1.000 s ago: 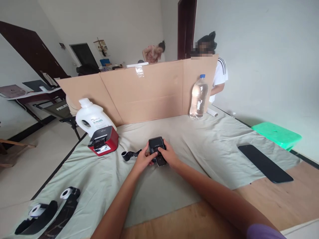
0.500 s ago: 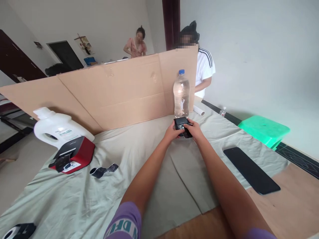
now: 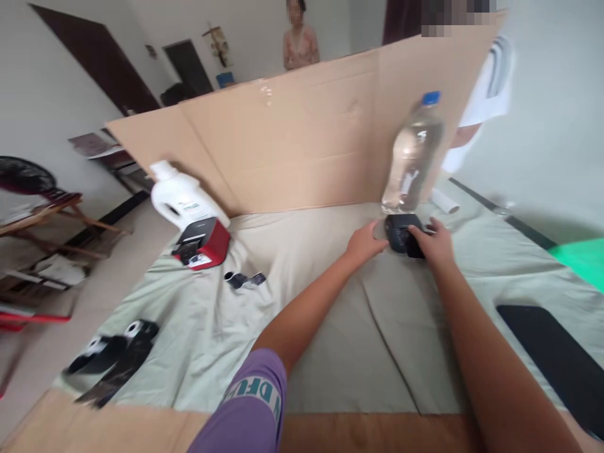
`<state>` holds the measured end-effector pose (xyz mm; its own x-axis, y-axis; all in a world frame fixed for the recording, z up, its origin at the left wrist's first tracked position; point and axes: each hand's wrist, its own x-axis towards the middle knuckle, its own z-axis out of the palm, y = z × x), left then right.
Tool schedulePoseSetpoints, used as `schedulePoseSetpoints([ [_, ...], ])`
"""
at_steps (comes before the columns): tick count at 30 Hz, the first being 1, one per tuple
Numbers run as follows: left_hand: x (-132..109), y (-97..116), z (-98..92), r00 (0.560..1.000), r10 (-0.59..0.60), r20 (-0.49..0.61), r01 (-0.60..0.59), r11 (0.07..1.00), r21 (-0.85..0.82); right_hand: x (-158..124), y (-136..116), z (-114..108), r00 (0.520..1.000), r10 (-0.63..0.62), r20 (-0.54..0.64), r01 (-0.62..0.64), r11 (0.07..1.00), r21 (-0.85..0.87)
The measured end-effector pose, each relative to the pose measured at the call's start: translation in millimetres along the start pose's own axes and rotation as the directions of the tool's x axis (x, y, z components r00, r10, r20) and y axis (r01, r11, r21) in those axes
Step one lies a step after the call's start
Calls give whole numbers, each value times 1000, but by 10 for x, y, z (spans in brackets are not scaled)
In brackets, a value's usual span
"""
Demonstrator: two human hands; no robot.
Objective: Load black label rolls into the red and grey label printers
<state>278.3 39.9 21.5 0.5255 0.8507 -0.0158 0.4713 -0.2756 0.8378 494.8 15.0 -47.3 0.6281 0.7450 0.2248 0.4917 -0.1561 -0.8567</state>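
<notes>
A small black box-shaped device sits on the cloth in front of a large clear bottle with a blue cap. My left hand is just left of the device, thumb and fingers spread around air. At the device's right side is my right hand; its thumb lies over the device and a dark flap at its front. The right index finger is raised and apart from the thumb; the other fingers are hidden behind the hand.
A cardboard panel stands behind. To the left are a white jug, a red-and-black machine and black rolls. A black phone-like slab lies right, near a white tube. Two people are beyond the panel.
My left hand has come off the black device and opened. The right index finger has lifted away from it. The view has swung left and down, so everything appears further right.
</notes>
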Motion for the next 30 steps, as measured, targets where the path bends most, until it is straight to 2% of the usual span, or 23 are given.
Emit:
schedulePoseSetpoints([
  [1,-174,-34,-184,996,36,-81,-33,999,40,-15,-36,-10,998,47,-29,-47,999,-24],
  [3,-609,-156,-640,965,109,-237,-85,990,110,-91,-181,-32,997,42,-67,-49,994,-95],
  [5,-1126,-359,-1178,921,144,-362,-81,980,182,-242,-418,-30,984,-129,-126,104,977,-186],
  [6,-1390,-491,-1453,901,156,-405,-67,972,226,-347,-561,-6,960,-236,-152,200,955,-221],
  [9,-2072,-966,-2146,821,142,-553,109,912,395,-752,-992,207,862,-495,-109,464,857,-226],
  [11,-2346,-1279,-2391,841,9,-541,253,878,407,-1058,-1186,456,814,-580,-39,564,804,-190],
  [14,-2473,-1617,-2434,899,-125,-419,279,902,330,-1439,-1238,844,763,-643,71,646,751,-137],
  [17,-2483,-1739,-2359,891,-128,-436,265,925,270,-1599,-1094,1050,687,-687,237,719,690,-84],
  [19,-2579,-1728,-2395,860,-105,-500,278,917,285,-1584,-989,1063,649,-707,282,748,660,-66],
  [21,-2790,-1689,-2521,822,-94,-562,323,890,323,-1526,-920,1030,660,-705,259,740,670,-64],
  [23,-3080,-1658,-2679,763,-110,-637,420,833,359,-1475,-891,1000,690,-681,246,712,700,-60],
  [25,-3371,-1659,-2795,679,-168,-714,563,744,360,-1457,-886,997,701,-665,260,697,716,-47],
  [27,-3588,-1699,-2818,601,-256,-757,703,621,348,-1464,-887,1017,689,-671,273,705,709,-34],
  [28,-3661,-1729,-2794,583,-299,-756,749,560,356,-1470,-886,1031,683,-677,275,711,703,-33],
  [30,-3746,-1787,-2695,581,-359,-730,788,473,395,-1483,-881,1053,675,-685,275,720,692,-44],
])
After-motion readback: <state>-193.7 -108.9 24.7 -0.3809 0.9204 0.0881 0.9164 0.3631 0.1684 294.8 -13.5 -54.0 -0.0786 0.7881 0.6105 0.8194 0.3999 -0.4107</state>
